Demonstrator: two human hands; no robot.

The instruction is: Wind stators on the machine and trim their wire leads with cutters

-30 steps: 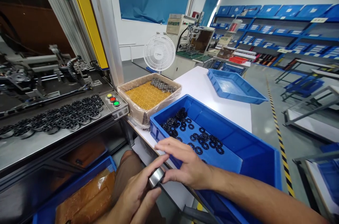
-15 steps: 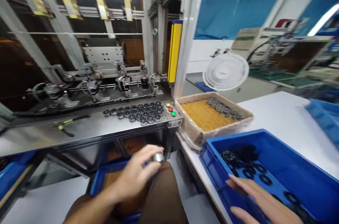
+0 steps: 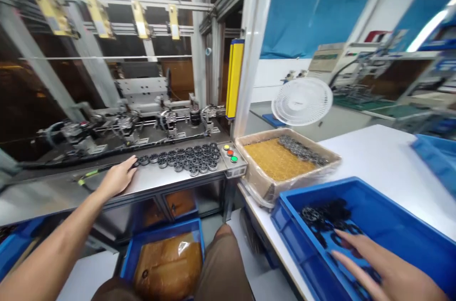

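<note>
My left hand [image 3: 117, 180] reaches out onto the steel machine table [image 3: 53, 194]. Its fingertips are closed on a metal ring [image 3: 137, 163] at the left end of a cluster of metal rings [image 3: 190, 157]. Down at the lower right, my right hand [image 3: 386, 270] lies in the blue bin [image 3: 399, 211] with its fingers spread. It rests over the black plastic rings [image 3: 322, 215] on the bin's floor and holds nothing.
A button panel [image 3: 230, 154] sits at the machine table's right end. A cardboard box [image 3: 285, 163] with a yellow tray and more rings stands on the white table [image 3: 384, 158], a white fan [image 3: 302, 101] behind it. A blue floor bin [image 3: 164, 256] holds a brown bag.
My left hand has carried the metal ring from above my lap up to the machine table. My right hand has moved deeper into the blue bin. The view has settled.
</note>
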